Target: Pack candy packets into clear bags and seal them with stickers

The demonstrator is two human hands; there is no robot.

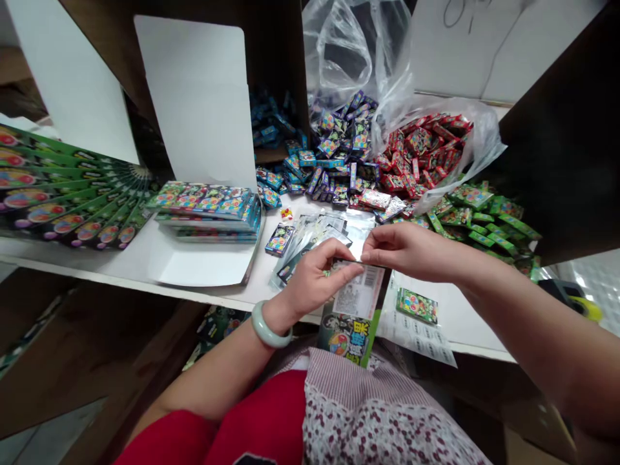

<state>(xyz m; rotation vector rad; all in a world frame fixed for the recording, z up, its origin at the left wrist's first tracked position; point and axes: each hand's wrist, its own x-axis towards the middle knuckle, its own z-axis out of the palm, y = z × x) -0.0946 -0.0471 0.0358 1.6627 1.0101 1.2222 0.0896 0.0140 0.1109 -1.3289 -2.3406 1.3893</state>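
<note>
A barcoded packet (357, 292) lies over the desk (62, 255) front, its top edge pinched by the left hand (317, 276) and right hand (411, 253), apparently to keep it taut and clear of the piles (334, 155) behind.

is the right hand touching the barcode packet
Touching. The head view shows the right hand with its fingertips pressed on the top edge of the barcode packet, with no gap visible.

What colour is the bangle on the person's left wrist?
The bangle is pale milky green, like jade; it shows clearly in the head view.
</note>
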